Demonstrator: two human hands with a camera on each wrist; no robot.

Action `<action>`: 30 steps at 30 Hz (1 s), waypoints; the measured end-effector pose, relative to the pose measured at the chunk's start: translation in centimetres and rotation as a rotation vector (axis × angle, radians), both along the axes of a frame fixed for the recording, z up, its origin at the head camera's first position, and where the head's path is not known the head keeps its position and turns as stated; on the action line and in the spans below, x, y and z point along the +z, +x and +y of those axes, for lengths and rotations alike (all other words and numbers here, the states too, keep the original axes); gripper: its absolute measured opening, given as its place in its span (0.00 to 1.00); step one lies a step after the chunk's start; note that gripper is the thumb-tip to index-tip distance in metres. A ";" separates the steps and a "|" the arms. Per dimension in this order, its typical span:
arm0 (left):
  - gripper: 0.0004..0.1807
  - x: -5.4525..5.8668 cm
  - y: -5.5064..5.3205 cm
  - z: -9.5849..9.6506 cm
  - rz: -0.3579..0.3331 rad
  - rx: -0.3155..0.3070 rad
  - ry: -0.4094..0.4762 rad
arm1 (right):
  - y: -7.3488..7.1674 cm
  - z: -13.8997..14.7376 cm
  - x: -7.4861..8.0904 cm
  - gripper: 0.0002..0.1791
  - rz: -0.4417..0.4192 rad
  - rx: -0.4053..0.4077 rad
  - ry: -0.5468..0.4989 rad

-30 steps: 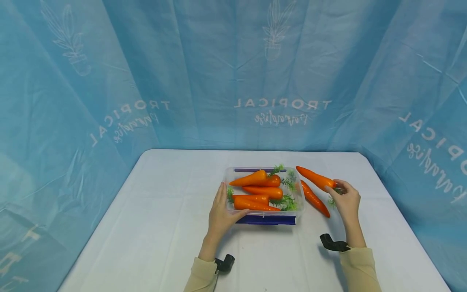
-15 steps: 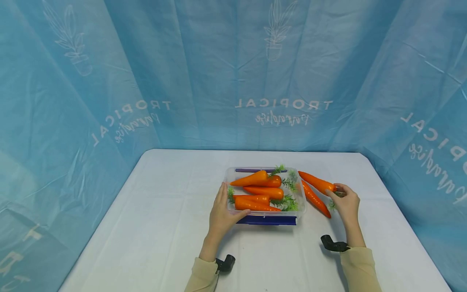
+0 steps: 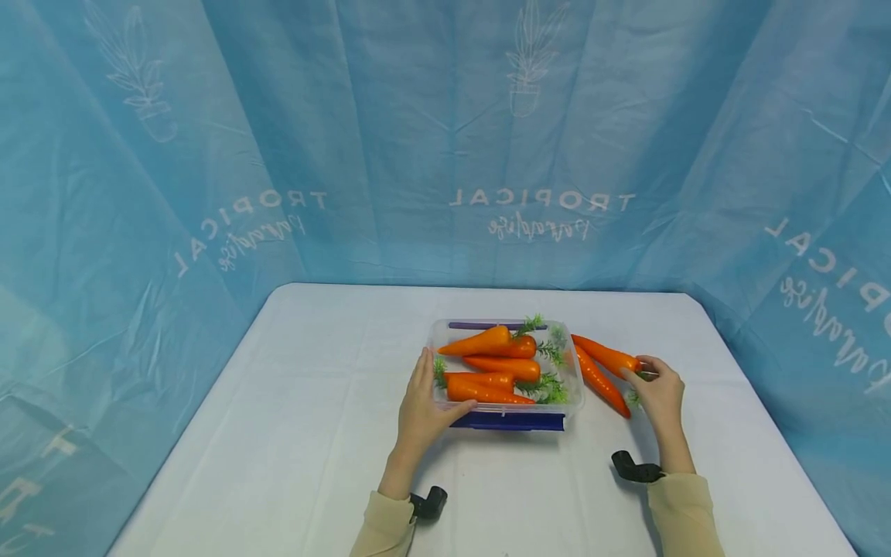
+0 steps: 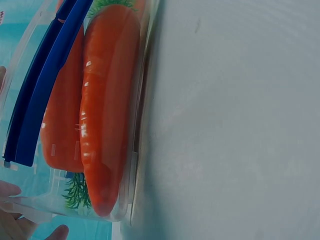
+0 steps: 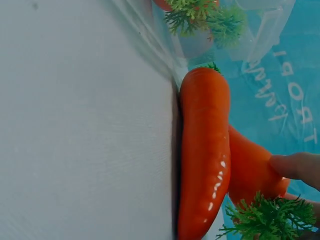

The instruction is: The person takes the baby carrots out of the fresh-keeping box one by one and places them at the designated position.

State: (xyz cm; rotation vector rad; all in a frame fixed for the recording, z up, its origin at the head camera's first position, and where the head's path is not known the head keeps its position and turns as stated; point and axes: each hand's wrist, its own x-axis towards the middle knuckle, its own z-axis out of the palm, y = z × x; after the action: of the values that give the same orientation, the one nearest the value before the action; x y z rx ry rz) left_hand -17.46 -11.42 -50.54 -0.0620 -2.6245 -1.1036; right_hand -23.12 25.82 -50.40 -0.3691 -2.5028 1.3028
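Beside the right wall of a clear box [image 3: 577,387], one carrot [image 3: 604,356] lies aslant, its tip toward the box and its thick end in the person's right hand [image 3: 660,393]. That hand has thumb and fingers pinched on the leafy end, a sensible place, I'd say: plenty of width to hold, and the long body left free. Whether the tip bears on the white tabletop [image 3: 334,402] I can't tell from here. Just nearer the person, a second carrot [image 3: 603,387] lies loose, its thick end close to the box.

The left hand [image 3: 421,414] has its fingers straight along the box's left side, thumb spread apart over the near edge, most likely to stop the box sliding. Inside, several carrots [image 3: 504,367] lie crosswise, some with tips left, the nearest with its tip right, which probably helps them nest. A blue clasp [image 3: 506,422] sticks outward from the near wall, well out of the opening's way. Beyond the tabletop hangs a blue curtain [image 3: 390,139].
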 end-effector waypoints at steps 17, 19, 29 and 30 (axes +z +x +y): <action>0.65 0.1 0.2 -0.2 -0.016 -0.008 0.012 | 0.6 0.6 -0.4 0.25 -0.182 0.133 0.071; 0.64 0.1 0.2 -0.2 -0.009 -0.012 0.009 | 0.6 0.7 -0.5 0.26 -0.209 0.153 0.074; 0.64 0.4 0.1 -0.3 0.012 -0.025 0.024 | 0.1 1.0 -0.2 0.26 -0.241 0.217 0.134; 0.64 0.3 0.1 -0.3 0.011 -0.025 0.022 | 0.1 0.9 -0.2 0.26 -0.242 0.220 0.139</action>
State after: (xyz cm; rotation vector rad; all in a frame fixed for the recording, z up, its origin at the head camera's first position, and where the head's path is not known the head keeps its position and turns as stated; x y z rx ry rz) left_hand -17.34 -11.74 -50.19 -0.0970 -2.6079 -1.1368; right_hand -22.97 26.76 -50.59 -0.2367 -2.8881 1.2140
